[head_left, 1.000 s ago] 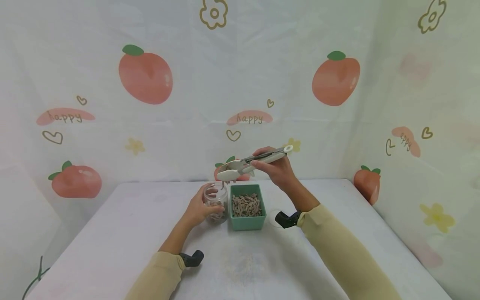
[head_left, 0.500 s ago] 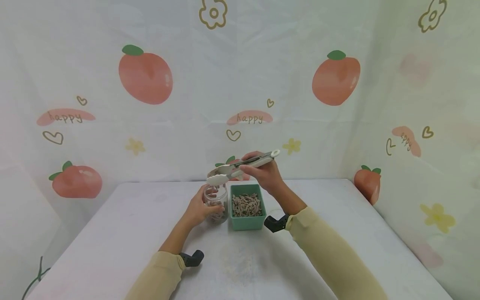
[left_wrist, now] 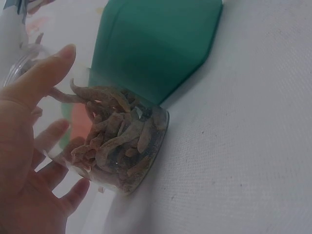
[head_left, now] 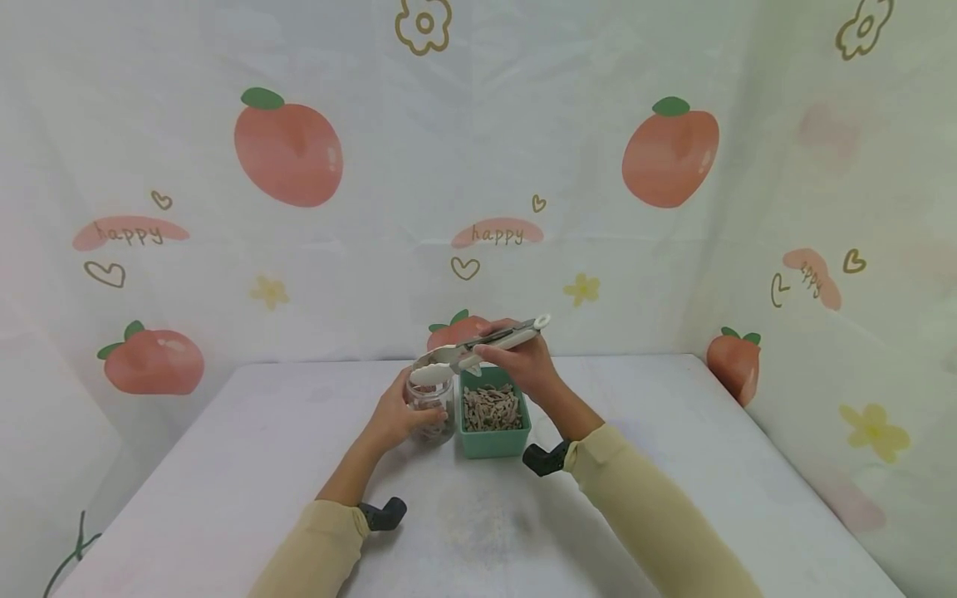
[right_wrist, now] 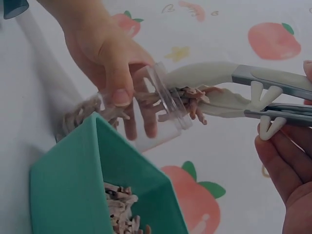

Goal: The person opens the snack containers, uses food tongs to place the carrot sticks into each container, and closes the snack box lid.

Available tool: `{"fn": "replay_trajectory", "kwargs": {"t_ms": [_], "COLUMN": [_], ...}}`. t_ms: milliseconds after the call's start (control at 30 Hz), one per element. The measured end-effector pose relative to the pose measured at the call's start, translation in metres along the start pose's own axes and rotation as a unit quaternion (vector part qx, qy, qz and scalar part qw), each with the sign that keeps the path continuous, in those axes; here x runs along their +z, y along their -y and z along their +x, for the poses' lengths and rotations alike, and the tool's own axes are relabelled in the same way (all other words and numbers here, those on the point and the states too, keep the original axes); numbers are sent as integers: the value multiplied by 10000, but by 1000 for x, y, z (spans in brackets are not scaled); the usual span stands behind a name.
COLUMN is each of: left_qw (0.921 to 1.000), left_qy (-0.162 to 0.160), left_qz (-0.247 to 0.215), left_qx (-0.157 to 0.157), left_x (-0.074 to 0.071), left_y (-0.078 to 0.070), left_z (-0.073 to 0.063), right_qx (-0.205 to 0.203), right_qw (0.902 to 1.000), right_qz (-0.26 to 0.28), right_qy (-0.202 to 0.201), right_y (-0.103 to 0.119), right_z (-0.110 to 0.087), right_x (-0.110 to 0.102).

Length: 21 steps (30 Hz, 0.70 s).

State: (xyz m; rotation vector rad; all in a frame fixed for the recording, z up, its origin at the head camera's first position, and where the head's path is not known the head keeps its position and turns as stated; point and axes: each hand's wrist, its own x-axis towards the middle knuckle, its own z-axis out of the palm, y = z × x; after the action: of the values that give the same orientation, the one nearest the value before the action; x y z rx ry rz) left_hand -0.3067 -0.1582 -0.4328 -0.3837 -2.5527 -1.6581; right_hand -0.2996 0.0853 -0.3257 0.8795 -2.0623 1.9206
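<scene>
My left hand (head_left: 390, 415) grips a clear jar (right_wrist: 184, 124) round its side and holds it upright on the table. Brown dried strips (left_wrist: 117, 139) fill its lower part, seen through the wall. In my right hand (head_left: 527, 365) are white-and-grey tongs (head_left: 478, 353), slanting down left to the jar's mouth. The right wrist view shows the tong heads at the jar's opening, with a clump of strips (right_wrist: 192, 100) between them and reaching into the mouth. Close beside the jar stands a green box (head_left: 493, 447) holding more of the same strips (right_wrist: 119, 207).
The white-covered table (head_left: 471, 531) ends at a printed backdrop (head_left: 374, 282) just behind the jar and box. A pale round disc (head_left: 544, 432) lies right of the box, partly hidden behind my right arm. A thin dark cord (head_left: 78, 540) hangs at far left.
My right hand has moved left and then down with the tongs, from above the gap between jar and box to the jar's mouth. The left hand and jar have stayed put.
</scene>
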Motion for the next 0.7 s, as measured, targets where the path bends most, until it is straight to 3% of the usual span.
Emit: {"fn": "replay_trajectory", "kwargs": {"t_ms": [100,400,700], "left_qw": [10000,10000,10000], "left_qy": [6,16,21], "left_qz": [11,50,7], "left_qx": [-17,-46,-1], "left_x": [0,-1,0], "left_y": [-1,-4,-3], "left_z": [0,-1,-1], "right_qx": [23,275,100], "right_qw": [10000,9994,9999], "right_qz": [-51,-164,-112], "right_qy": [31,94,82], "right_y": [8,-21,-26], "right_z": [-5,4,1], "right_x": [2,-4,-4]}}
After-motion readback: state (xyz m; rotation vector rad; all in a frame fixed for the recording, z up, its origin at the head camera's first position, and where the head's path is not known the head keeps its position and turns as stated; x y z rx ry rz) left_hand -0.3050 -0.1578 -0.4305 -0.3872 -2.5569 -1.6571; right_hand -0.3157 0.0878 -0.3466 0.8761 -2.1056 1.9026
